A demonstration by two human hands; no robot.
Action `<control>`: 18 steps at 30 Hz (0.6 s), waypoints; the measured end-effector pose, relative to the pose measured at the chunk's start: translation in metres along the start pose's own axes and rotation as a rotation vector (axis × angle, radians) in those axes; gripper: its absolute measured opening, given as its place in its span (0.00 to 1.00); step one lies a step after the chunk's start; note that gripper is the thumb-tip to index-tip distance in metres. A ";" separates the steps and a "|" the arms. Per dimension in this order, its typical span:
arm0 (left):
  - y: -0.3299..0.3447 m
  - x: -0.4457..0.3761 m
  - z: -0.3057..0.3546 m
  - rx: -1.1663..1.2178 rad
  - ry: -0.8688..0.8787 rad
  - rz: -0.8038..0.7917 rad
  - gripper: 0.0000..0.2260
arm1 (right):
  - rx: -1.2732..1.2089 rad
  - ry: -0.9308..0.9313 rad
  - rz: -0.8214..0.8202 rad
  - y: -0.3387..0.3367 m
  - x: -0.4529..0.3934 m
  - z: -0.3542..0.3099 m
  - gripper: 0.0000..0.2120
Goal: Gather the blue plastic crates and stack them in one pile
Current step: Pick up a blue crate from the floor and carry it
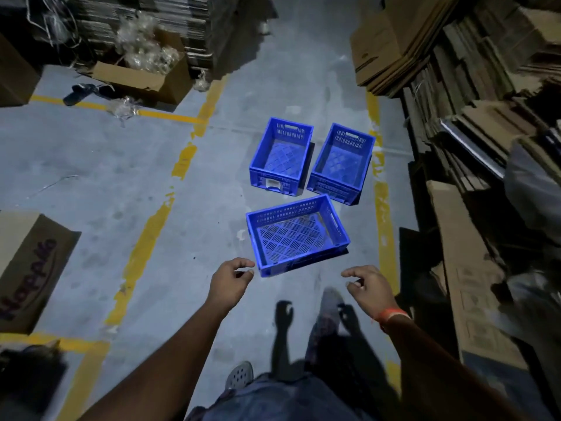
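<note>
Head view
Crates: three blue perforated plastic crates apart on the grey concrete floor (127, 165): nearest crate (299, 235), far-left crate (280, 156), far-right crate (341, 162).
Left hand (230, 282): loosely curled, empty, near the nearest crate's corner.
Right hand (368, 287): half-open, empty.

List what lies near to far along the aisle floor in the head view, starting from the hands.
Left hand and right hand, both empty → nearest blue crate → two blue crates side by side, left one and right one.
</note>
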State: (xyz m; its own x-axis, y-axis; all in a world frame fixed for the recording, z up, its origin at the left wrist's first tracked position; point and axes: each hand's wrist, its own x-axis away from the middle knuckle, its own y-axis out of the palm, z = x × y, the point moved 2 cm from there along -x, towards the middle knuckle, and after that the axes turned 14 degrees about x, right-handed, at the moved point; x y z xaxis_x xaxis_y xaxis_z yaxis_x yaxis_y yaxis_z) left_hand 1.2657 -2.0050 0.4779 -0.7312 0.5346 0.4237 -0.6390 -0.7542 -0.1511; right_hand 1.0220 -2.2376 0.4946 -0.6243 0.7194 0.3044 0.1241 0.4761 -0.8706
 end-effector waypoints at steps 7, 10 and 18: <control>0.087 -0.125 -0.018 0.134 -0.102 0.229 0.07 | 0.061 -0.114 -0.050 0.013 -0.183 0.071 0.11; 0.126 -0.168 -0.044 0.196 -0.185 0.288 0.05 | 0.157 -0.091 -0.152 0.042 -0.260 0.109 0.08; 0.169 -0.307 -0.151 0.169 -0.288 0.296 0.08 | 0.123 -0.004 -0.288 0.138 -0.425 0.181 0.11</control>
State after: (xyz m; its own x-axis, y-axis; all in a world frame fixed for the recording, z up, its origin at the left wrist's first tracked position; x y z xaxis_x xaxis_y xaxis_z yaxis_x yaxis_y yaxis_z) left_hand 1.3456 -2.2392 0.1873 -0.7650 0.1760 0.6195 -0.3462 -0.9235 -0.1652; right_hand 1.1647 -2.5689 0.1756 -0.6230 0.5623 0.5438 -0.1522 0.5948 -0.7893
